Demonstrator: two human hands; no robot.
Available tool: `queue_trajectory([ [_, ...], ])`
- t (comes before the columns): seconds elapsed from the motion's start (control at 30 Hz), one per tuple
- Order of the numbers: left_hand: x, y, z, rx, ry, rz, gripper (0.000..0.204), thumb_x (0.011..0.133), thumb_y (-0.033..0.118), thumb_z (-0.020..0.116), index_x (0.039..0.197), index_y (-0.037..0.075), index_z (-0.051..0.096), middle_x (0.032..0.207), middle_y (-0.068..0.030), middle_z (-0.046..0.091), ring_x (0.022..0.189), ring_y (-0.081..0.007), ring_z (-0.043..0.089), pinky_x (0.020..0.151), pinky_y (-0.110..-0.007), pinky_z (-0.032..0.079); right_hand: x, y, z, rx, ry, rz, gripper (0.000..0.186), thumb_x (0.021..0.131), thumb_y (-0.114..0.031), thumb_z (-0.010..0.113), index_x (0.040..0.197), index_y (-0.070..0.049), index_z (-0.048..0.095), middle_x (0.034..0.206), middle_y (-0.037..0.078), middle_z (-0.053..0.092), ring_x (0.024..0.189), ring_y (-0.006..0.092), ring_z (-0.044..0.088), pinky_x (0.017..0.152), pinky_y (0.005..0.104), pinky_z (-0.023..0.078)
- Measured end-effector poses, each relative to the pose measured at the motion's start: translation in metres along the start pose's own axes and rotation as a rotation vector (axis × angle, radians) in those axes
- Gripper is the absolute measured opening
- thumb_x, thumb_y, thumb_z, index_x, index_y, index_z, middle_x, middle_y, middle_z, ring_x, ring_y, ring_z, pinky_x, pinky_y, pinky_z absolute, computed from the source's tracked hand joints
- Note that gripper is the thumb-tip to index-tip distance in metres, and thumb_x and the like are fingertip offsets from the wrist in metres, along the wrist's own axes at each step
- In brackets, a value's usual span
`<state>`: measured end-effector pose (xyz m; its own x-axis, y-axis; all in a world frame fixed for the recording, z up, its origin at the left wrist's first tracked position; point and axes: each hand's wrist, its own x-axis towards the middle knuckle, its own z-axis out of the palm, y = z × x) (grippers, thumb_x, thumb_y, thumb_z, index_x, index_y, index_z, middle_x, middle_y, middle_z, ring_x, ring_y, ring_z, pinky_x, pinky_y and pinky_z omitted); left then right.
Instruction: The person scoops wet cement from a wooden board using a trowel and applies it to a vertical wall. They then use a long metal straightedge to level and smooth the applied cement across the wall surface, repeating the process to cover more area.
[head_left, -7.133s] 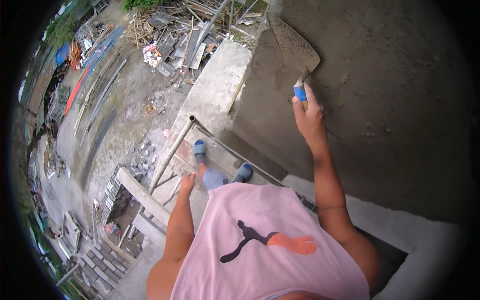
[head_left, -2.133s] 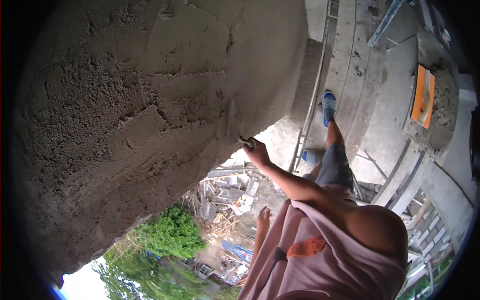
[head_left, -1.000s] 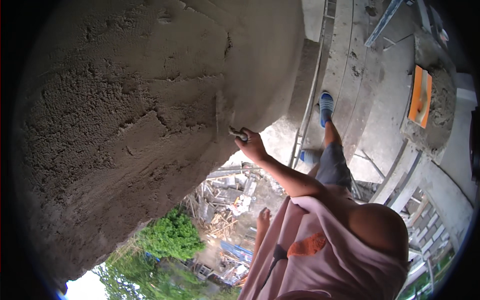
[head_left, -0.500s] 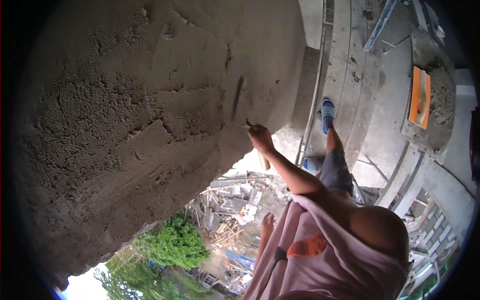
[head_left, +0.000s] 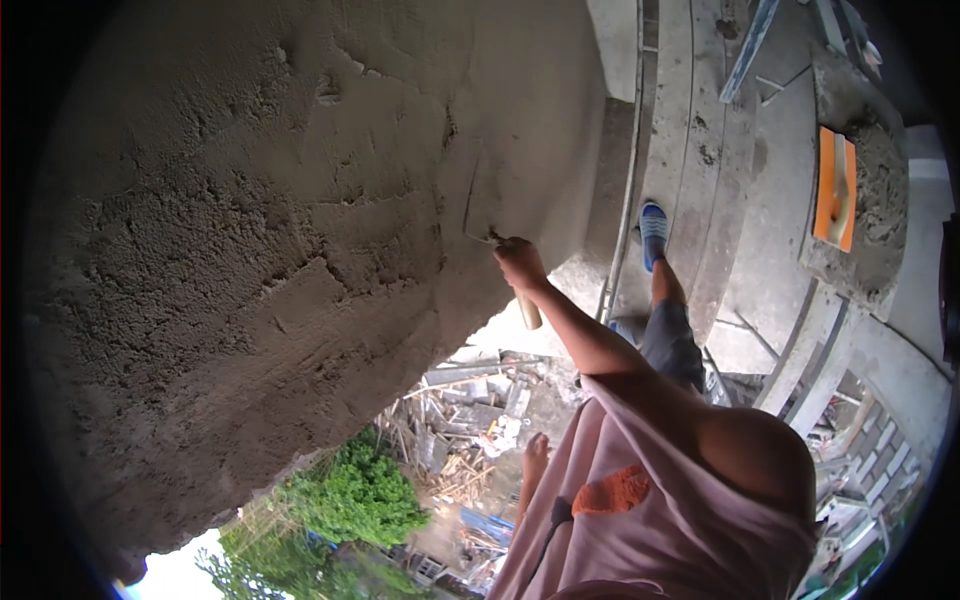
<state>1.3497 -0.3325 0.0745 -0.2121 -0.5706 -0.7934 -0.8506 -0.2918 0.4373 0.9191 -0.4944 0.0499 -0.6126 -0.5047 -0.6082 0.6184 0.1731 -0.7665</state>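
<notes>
My right hand [head_left: 520,263] is closed round the wooden handle of a plastering trowel [head_left: 529,313]. The trowel's thin blade lies almost edge-on to the view against a wall of wet grey mortar [head_left: 400,250]. Around the blade the mortar looks smooth; farther left it is rough, with ridges and pits. Down beside my pink shirt hangs my left hand [head_left: 536,455], its fingers loosely bent and nothing visible in them.
An orange float [head_left: 834,190] with a pale handle rests on a mortar-covered board [head_left: 880,215] at right. My sandalled foot [head_left: 653,222] stands on wooden planks [head_left: 690,170] edged by a metal rail. Below the wall's edge lie debris [head_left: 480,410] and a green tree [head_left: 360,490].
My right hand has risen slightly along the wall with the trowel. Its blade now shows as a thin line, where a darker, wider strip showed before. My left hand hangs as before.
</notes>
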Motion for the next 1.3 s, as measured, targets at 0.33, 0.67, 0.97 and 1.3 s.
queue_trajectory([
  [0.33, -0.002, 0.001, -0.006, -0.043, 0.073, -0.081, 0.047, 0.095, 0.035, 0.054, 0.128, 0.001, 0.050, 0.099, -0.0097, 0.065, 0.085, -0.0178, 0.065, 0.063, -0.028, 0.048, -0.013, -0.081, 0.006, -0.317, 0.027, -0.539, 0.022, 0.079, -0.023, 0.062, 0.087, -0.002, 0.061, 0.073, 0.021, 0.063, 0.069, 0.0405, 0.061, 0.061, 0.0444, 0.049],
  [0.67, 0.010, 0.022, -0.015, -0.011, 0.017, -0.107, 0.045, 0.095, 0.035, 0.054, 0.125, 0.002, 0.051, 0.102, -0.0115, 0.065, 0.088, -0.0189, 0.066, 0.062, -0.028, 0.048, 0.029, -0.015, -0.008, -0.217, 0.159, -0.453, 0.019, 0.080, -0.020, 0.059, 0.081, -0.001, 0.058, 0.067, 0.021, 0.059, 0.063, 0.0387, 0.059, 0.057, 0.0451, 0.045],
  [0.97, 0.000, 0.041, 0.003, 0.066, 0.063, 0.032, 0.043, 0.095, 0.031, 0.053, 0.122, -0.003, 0.052, 0.099, -0.0132, 0.065, 0.083, -0.0197, 0.066, 0.065, -0.028, 0.052, 0.061, -0.084, -0.017, -0.222, 0.113, -0.398, 0.023, 0.080, -0.022, 0.060, 0.080, 0.001, 0.057, 0.065, 0.019, 0.062, 0.061, 0.0358, 0.062, 0.055, 0.0432, 0.048],
  [1.3, 0.009, 0.067, 0.010, 0.214, -0.024, 0.047, 0.043, 0.095, 0.031, 0.053, 0.123, -0.002, 0.052, 0.100, -0.0136, 0.065, 0.084, -0.0196, 0.066, 0.064, -0.029, 0.051, 0.091, -0.102, -0.041, -0.208, 0.084, -0.543, 0.012, 0.084, -0.017, 0.059, 0.085, -0.006, 0.057, 0.055, 0.001, 0.050, 0.043, 0.0119, 0.049, 0.038, 0.0291, 0.040],
])
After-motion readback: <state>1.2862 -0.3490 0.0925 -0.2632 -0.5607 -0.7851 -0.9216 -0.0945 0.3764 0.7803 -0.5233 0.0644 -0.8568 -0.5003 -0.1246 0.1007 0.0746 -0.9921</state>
